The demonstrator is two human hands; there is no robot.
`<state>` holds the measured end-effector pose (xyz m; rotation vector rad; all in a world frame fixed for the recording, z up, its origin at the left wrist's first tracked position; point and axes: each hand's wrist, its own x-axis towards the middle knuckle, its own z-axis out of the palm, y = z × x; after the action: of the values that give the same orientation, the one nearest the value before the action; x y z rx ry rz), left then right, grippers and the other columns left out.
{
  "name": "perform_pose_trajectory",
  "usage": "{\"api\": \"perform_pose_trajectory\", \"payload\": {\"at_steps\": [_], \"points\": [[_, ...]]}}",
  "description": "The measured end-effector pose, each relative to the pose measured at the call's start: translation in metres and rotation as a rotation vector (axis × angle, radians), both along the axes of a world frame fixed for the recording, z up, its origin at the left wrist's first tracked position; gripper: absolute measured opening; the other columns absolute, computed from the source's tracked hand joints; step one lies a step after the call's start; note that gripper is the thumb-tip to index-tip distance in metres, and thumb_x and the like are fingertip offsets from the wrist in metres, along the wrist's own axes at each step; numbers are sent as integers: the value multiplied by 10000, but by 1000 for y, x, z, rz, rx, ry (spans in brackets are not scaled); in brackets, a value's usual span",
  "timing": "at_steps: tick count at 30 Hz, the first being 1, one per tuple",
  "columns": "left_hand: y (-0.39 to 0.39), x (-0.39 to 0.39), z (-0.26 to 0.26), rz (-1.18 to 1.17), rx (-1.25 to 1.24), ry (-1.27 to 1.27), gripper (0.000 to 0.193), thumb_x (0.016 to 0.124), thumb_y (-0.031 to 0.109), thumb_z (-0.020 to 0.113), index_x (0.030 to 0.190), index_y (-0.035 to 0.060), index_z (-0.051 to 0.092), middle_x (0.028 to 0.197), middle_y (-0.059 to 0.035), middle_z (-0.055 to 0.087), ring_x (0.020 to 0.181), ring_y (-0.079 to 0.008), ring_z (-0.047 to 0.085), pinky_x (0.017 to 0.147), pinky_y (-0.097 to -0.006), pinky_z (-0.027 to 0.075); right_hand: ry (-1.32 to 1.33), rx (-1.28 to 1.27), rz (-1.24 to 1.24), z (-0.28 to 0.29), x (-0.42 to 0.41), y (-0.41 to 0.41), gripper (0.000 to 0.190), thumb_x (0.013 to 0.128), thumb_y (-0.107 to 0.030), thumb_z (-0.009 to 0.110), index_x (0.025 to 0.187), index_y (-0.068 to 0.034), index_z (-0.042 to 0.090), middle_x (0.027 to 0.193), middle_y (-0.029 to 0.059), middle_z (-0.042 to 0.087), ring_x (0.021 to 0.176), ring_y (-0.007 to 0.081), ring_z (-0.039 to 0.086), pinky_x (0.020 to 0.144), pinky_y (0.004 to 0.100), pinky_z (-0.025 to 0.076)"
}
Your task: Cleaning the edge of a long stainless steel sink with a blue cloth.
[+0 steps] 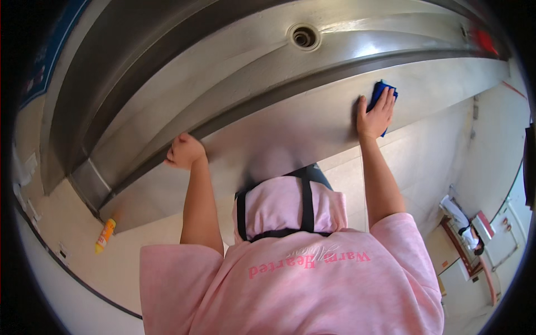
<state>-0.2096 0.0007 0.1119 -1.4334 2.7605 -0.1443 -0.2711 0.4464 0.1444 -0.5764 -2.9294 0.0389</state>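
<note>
A long stainless-steel trough sink (234,69) lies before me, its drain hole (305,37) in the basin floor. My right hand (376,113) lies spread over a folded blue cloth (379,90), pressing it against the smooth steel front panel (322,104). Part of the cloth shows beyond the fingertips and below the palm. At the sink's front rim, further left, my left hand (186,151) is curled into a loose fist. Nothing shows in it, and whether it touches the rim is unclear. The panel carries blurred reflections of me.
An orange and yellow bottle (105,235) bearing writing is near the sink's left end. Pale floor tiles (343,176) show below the panel. Far right, another person (465,228) is by a reddish-framed bench (456,243). A red object (485,40) appears at the sink's far right end.
</note>
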Motion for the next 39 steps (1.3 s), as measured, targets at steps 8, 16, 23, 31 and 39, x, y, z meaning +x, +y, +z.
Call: {"api": "perform_pose_trajectory", "payload": {"at_steps": [8,16,23,31,39], "points": [[-4,3,9,44,46,-14,379,839,317,385,930,109,689,991,-55,675,1059,-319,510,1061,-515,185,-9,-69,-67,-2,5,-12,690,819,-423,521,1411,-134,313,1482,54,280,1364,229,252,1099,406,189],[2,-1,21,17,79,-76,371,848,306,379,944,125,689,1038,-48,661,1085,-315,494,1062,-552,163,4,-93,-89,5,9,-14,669,840,-398,513,1413,-122,307,1481,68,279,1365,242,248,1102,415,182],[9,-6,33,27,101,-103,371,841,315,390,1008,142,673,1093,-47,632,1093,-315,488,1052,-565,170,-50,-102,-36,15,39,-108,683,848,-396,518,1403,-61,303,1475,123,277,1363,283,246,1095,444,174],[17,-14,45,24,195,-79,377,831,320,399,1013,141,675,1141,-92,591,1136,-333,450,1055,-579,144,-224,-385,470,57,118,-245,586,823,-276,549,1359,-94,397,1438,88,355,1336,249,315,1081,417,231],[22,-17,47,21,230,-95,369,832,319,412,1028,144,672,1155,-87,574,1155,-319,429,1066,-582,115,-87,-407,480,31,111,-206,484,775,-104,537,1257,-132,506,1317,83,495,1223,255,458,1027,439,333]]}}
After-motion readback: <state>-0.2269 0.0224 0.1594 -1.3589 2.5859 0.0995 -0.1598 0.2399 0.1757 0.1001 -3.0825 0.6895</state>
